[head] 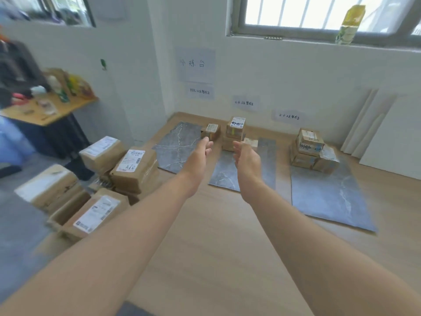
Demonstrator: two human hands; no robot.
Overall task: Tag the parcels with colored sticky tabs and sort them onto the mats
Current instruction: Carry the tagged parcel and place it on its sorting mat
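At the upper left stands a cluttered wooden table (45, 110); below it, in the lower left of the frame, a heap of brown parcels (134, 165) lies on the floor. Right of the heap lies the left mat (175, 151), with a small parcel (211, 131) at its far right corner. Both bare arms reach out at the centre: the left hand (200, 153) and right hand (247, 158) hold nothing, fingers loosely spread, palms facing each other. Behind them the middle mat (225, 176) carries a stack of parcels (235, 128) at its far end. Toward the right, the right mat (325, 195) bears a cluster of parcels (308, 147) near the wall, and a yellow bottle (349, 23) stands on the window sill at the upper right
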